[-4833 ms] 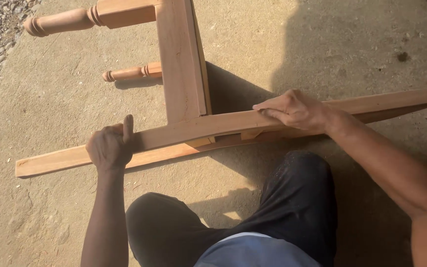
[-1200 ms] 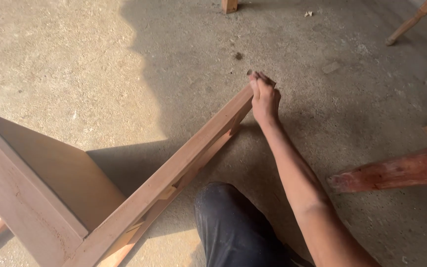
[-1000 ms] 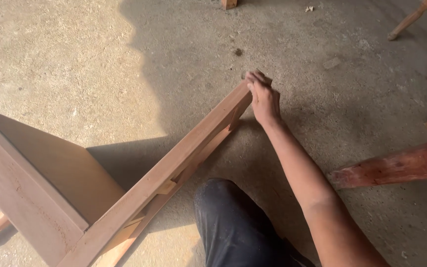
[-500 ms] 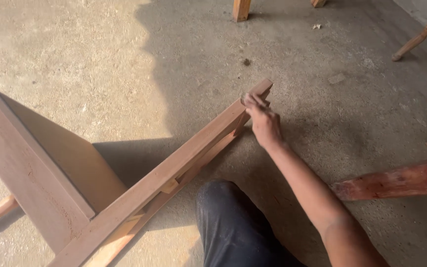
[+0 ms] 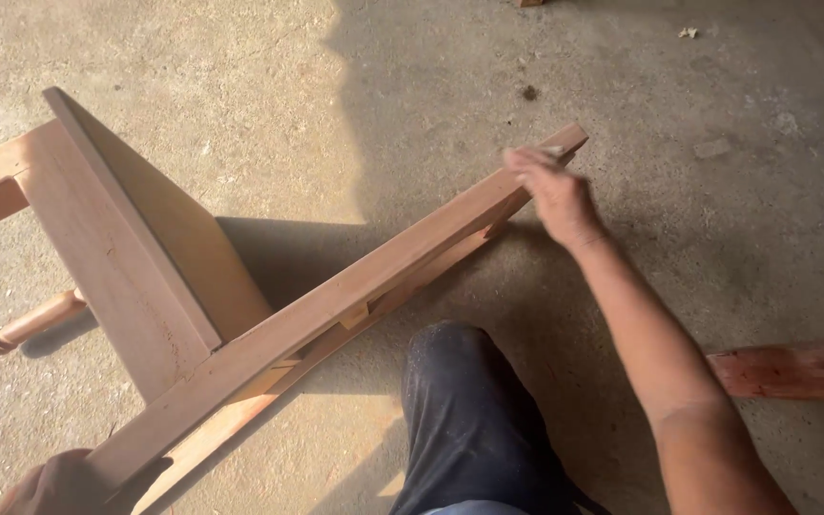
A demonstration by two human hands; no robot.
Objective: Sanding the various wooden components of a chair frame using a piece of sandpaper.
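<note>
**woodguy:** Two hands on that chair frame [image 5: 135, 277] lying on the concrete floor [image 5: 240, 57]. Left hand [image 5: 54, 484] at near left now grips the long rail [image 5: 355, 291] low end; earlier it was out of shot.

**sawdust:** Right hand [image 5: 555, 191] slid back from the far tip, fingers flat along the rail. Reddish plank [image 5: 793, 370] sits untouched at right.

The long wooden rail [image 5: 336, 305] runs slantwise across my reach, from my left hand [image 5: 54, 484] low down up to my right hand [image 5: 553, 191] at its far end. Left of it the broad wooden panel [image 5: 121, 253] and a turned leg [image 5: 30, 324] block the way. My knee [image 5: 469, 410] fills the near middle. Bare concrete floor [image 5: 698, 219] lies open beyond the rail and to the right, as far as a reddish board [image 5: 798, 370].
</note>
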